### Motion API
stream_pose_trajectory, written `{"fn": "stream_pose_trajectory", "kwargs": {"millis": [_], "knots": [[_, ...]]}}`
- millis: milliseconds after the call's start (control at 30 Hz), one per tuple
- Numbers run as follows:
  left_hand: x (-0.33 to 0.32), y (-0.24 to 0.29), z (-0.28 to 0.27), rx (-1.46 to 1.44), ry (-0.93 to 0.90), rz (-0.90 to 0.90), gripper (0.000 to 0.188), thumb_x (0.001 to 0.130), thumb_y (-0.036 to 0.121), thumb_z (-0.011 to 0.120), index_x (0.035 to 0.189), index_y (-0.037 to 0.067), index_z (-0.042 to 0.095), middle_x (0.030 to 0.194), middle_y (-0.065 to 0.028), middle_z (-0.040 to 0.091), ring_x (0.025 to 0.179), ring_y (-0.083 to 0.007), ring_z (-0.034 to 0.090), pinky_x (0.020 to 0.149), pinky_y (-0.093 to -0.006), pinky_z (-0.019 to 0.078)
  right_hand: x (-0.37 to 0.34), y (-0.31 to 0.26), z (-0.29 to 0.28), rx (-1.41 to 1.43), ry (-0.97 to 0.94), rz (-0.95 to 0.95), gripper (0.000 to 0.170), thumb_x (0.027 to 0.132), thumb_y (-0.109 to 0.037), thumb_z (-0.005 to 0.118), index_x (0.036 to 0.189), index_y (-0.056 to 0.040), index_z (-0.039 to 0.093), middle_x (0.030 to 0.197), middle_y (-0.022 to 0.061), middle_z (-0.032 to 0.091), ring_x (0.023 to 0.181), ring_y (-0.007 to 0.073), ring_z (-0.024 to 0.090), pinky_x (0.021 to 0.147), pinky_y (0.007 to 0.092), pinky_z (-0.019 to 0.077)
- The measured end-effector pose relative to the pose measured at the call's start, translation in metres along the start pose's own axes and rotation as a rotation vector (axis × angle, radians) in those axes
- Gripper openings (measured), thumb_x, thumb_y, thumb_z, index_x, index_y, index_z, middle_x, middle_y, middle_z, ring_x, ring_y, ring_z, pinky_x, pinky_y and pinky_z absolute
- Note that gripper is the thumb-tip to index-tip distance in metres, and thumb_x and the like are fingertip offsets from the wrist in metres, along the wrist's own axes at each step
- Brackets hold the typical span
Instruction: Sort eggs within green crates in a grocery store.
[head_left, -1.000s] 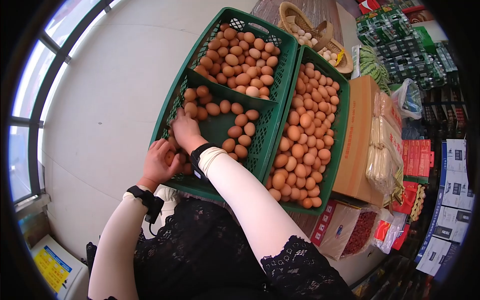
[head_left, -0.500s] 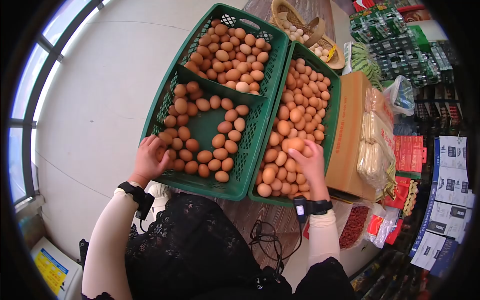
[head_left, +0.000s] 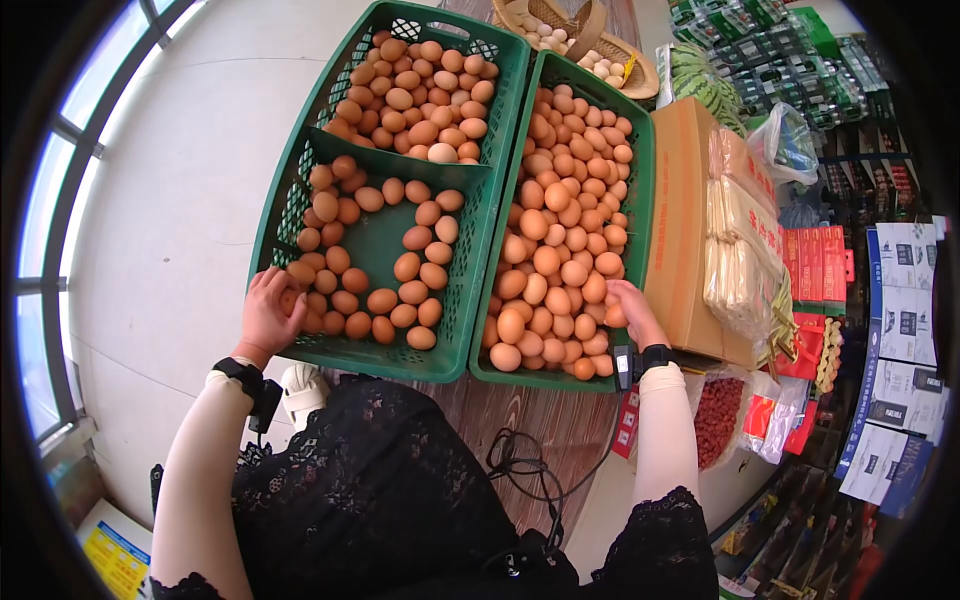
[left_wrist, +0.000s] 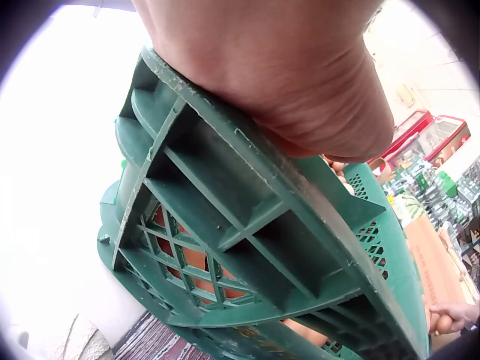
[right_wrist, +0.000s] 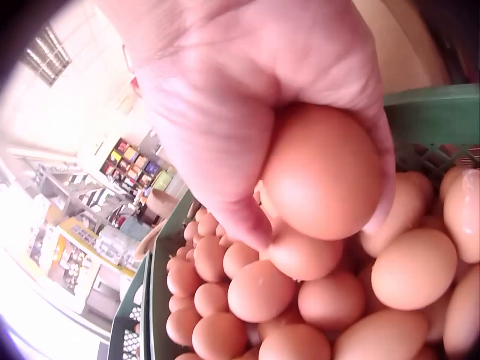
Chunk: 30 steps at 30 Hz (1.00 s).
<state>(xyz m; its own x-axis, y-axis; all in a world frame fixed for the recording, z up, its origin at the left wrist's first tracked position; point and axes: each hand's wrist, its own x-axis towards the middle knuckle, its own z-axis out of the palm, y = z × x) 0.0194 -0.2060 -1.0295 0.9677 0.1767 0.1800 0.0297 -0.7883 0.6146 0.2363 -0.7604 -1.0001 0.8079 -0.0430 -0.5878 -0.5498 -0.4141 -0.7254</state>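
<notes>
My right hand [head_left: 634, 312] holds a brown egg [right_wrist: 322, 172] at the right side of the right green crate [head_left: 540, 85]. In the right wrist view its thumb tip touches another egg [right_wrist: 306, 253] just below, amid the piled eggs. At the near left corner of the left green crate [head_left: 425, 368], my left hand [head_left: 268, 315] curls over the rim. An egg [head_left: 289, 299] shows between its thumb and fingers in the head view. The left wrist view has the palm against the crate's rim, with its fingers hidden. Eggs line the near compartment around a bare patch of green floor.
A divider [head_left: 400, 160] separates off a far compartment full of eggs. Beyond the crates stands a wicker basket [head_left: 640, 75] of pale eggs. A cardboard box [head_left: 685, 240] flanks the right crate, with plastic-wrapped packs beside it. A black cable [head_left: 525, 465] lies on the wooden surface.
My right hand has left the left crate's near compartment and crossed to the right crate, then moved to its right side with an egg. The left hand stays at the left crate's near left corner.
</notes>
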Motion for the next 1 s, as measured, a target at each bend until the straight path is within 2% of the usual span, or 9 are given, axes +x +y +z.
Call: {"fn": "stream_pose_trajectory", "kwargs": {"millis": [233, 300, 433, 567, 667, 800, 900, 967, 1000], "knots": [[0.000, 0.001, -0.001, 0.017, 0.012, -0.019, 0.017, 0.073, 0.014, 0.065, 0.081, 0.005, 0.053, 0.083, -0.0124, 0.053, 0.084, -0.0357, 0.053, 0.076, -0.0428, 0.0456, 0.009, 0.021, 0.002, -0.558, 0.281, -0.191, 0.041, 0.087, -0.025, 0.066, 0.116, 0.0019, 0.055, 0.107, 0.0155, 0.064, 0.101, 0.0231, 0.061, 0.088, 0.0346, 0.0474], [-0.001, 0.000, 0.000, 0.022, 0.012, -0.022, 0.017, 0.073, 0.014, 0.065, 0.081, 0.005, 0.053, 0.083, -0.0124, 0.053, 0.084, -0.0357, 0.053, 0.076, -0.0429, 0.0457, 0.006, 0.019, 0.004, -0.741, 0.356, -0.205, 0.041, 0.088, -0.027, 0.062, 0.114, 0.0039, 0.053, 0.102, 0.0215, 0.065, 0.096, 0.0319, 0.063, 0.086, 0.0391, 0.0487], [0.000, 0.001, 0.000, 0.044, 0.011, -0.028, 0.017, 0.074, 0.016, 0.065, 0.081, 0.005, 0.053, 0.083, -0.0124, 0.053, 0.084, -0.0354, 0.053, 0.077, -0.0428, 0.0460, 0.011, 0.029, 0.002, -0.573, 0.440, -0.204, 0.046, 0.088, -0.031, 0.063, 0.116, 0.0045, 0.053, 0.101, 0.0230, 0.065, 0.095, 0.0348, 0.063, 0.085, 0.0411, 0.0489], [0.001, 0.001, -0.002, 0.043, -0.013, -0.011, 0.018, 0.073, 0.017, 0.065, 0.082, 0.005, 0.054, 0.083, -0.0125, 0.053, 0.085, -0.0354, 0.054, 0.080, -0.0429, 0.0460, -0.011, 0.044, 0.018, -0.862, 0.481, -0.506, 0.041, 0.094, -0.021, 0.054, 0.126, 0.0034, 0.046, 0.121, 0.0290, 0.050, 0.113, 0.0448, 0.049, 0.097, 0.0459, 0.0414], [-0.001, -0.003, -0.002, 0.062, 0.002, 0.005, 0.020, 0.073, 0.020, 0.064, 0.084, 0.006, 0.054, 0.086, -0.0128, 0.054, 0.086, -0.0360, 0.054, 0.081, -0.0433, 0.0460, -0.017, 0.052, 0.027, -0.892, 0.540, -0.604, 0.041, 0.095, -0.017, 0.053, 0.128, 0.0039, 0.043, 0.128, 0.0273, 0.043, 0.116, 0.0442, 0.046, 0.100, 0.0466, 0.0394], [-0.001, 0.001, -0.007, 0.048, 0.014, -0.007, 0.019, 0.073, 0.021, 0.064, 0.082, 0.007, 0.054, 0.083, -0.0113, 0.055, 0.081, -0.0340, 0.055, 0.077, -0.0417, 0.0473, 0.001, 0.053, 0.022, -1.107, 0.640, -0.476, 0.044, 0.092, -0.022, 0.057, 0.128, 0.0010, 0.046, 0.128, 0.0251, 0.045, 0.120, 0.0417, 0.043, 0.103, 0.0470, 0.0353], [0.000, 0.001, -0.009, 0.007, 0.008, -0.010, 0.018, 0.073, 0.021, 0.063, 0.081, 0.007, 0.054, 0.083, -0.0109, 0.055, 0.080, -0.0334, 0.055, 0.076, -0.0413, 0.0474, 0.004, -0.020, 0.053, -0.951, 0.511, -0.450, 0.047, 0.090, -0.022, 0.061, 0.130, -0.0039, 0.046, 0.129, 0.0229, 0.046, 0.124, 0.0376, 0.041, 0.106, 0.0438, 0.0344], [0.000, -0.002, -0.009, 0.013, 0.001, -0.007, 0.019, 0.073, 0.021, 0.063, 0.081, 0.007, 0.054, 0.084, -0.0106, 0.056, 0.079, -0.0332, 0.054, 0.076, -0.0412, 0.0475, -0.016, -0.083, 0.109, -0.805, 0.453, -0.808, 0.048, 0.090, -0.022, 0.062, 0.131, -0.0042, 0.046, 0.131, 0.0216, 0.044, 0.122, 0.0347, 0.043, 0.105, 0.0410, 0.0363], [0.000, -0.003, -0.009, 0.017, -0.005, 0.006, 0.019, 0.073, 0.021, 0.063, 0.081, 0.007, 0.054, 0.084, -0.0104, 0.056, 0.079, -0.0331, 0.054, 0.075, -0.0412, 0.0475, -0.045, -0.128, 0.157, -0.607, 0.275, -0.817, 0.049, 0.089, -0.022, 0.063, 0.132, -0.0040, 0.045, 0.135, 0.0197, 0.041, 0.121, 0.0298, 0.046, 0.101, 0.0384, 0.0403]]}}
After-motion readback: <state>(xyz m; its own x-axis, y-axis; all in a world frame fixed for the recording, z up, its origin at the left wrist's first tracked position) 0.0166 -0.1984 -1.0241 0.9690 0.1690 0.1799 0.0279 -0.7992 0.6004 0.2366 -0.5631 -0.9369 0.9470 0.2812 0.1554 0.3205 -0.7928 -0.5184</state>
